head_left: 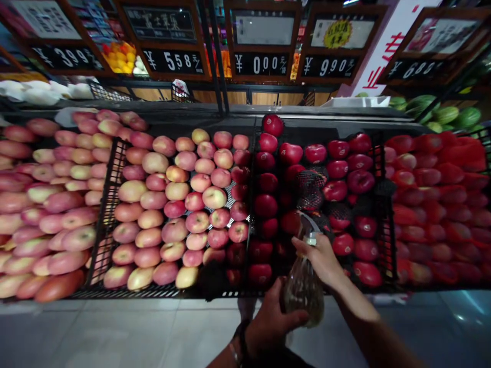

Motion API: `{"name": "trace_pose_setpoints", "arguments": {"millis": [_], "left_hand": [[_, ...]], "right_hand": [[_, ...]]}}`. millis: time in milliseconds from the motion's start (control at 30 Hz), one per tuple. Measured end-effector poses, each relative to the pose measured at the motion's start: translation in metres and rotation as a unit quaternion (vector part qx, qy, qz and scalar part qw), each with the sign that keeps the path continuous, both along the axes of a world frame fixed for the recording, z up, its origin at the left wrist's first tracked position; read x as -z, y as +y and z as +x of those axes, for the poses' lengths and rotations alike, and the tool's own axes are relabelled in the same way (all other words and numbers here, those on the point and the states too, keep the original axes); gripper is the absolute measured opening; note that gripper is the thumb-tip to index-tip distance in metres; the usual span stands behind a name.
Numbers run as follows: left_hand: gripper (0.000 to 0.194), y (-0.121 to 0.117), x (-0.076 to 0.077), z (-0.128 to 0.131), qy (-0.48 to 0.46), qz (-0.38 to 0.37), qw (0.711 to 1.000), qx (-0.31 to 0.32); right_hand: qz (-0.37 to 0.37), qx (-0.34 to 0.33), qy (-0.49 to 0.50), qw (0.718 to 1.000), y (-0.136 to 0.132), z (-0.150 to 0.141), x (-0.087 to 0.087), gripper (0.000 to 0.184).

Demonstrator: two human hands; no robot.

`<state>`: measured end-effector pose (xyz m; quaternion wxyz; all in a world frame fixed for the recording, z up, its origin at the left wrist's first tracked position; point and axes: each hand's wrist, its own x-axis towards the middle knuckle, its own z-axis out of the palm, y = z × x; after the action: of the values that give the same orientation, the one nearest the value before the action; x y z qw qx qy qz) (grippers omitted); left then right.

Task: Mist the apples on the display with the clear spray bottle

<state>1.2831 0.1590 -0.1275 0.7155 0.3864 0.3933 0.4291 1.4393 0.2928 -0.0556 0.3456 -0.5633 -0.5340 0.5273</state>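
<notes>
A clear, pear-shaped plastic bag (304, 291) with dull greenish-brown contents I cannot identify hangs over the front edge of the red apple bin. My right hand (316, 255) is closed around its narrow neck, just under a small white band. Lower down, my left hand (274, 314) cups the bag's side, thumb across the front; a dark band circles that wrist. Right behind the hands are dark red apples (337, 191), some with small stickers. Among them lies a black mesh net (311, 186).
Pink-yellow apples (177, 191) fill the crate to the left, with more apples (57, 204) beyond. Red-netted fruit (441, 194) sits at right. A black crate wall (105, 214) divides the bins. Price signs (172, 59) hang above; watermelons (447, 110) lie far right.
</notes>
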Motion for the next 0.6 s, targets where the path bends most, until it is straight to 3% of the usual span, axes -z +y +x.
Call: {"name": "trace_pose_setpoints", "arguments": {"millis": [133, 200, 333, 600], "left_hand": [[0.103, -0.027, 0.018, 0.031, -0.011, -0.071, 0.997, 0.008], [0.094, -0.038, 0.02, 0.043, 0.003, -0.08, 0.996, 0.034], [0.08, -0.058, 0.022, 0.064, 0.032, -0.049, 0.995, 0.082], [0.075, -0.098, 0.056, 0.113, -0.056, -0.165, 0.981, 0.085]], "right_hand": [[0.009, -0.02, -0.038, 0.999, -0.032, 0.018, 0.037, 0.032], [-0.013, -0.014, -0.042, 0.999, -0.048, 0.027, 0.052, 0.031], [0.001, -0.066, -0.056, 0.996, -0.076, 0.045, 0.074, 0.027], [-0.012, -0.157, -0.106, 0.982, -0.111, 0.08, 0.114, 0.018]]}}
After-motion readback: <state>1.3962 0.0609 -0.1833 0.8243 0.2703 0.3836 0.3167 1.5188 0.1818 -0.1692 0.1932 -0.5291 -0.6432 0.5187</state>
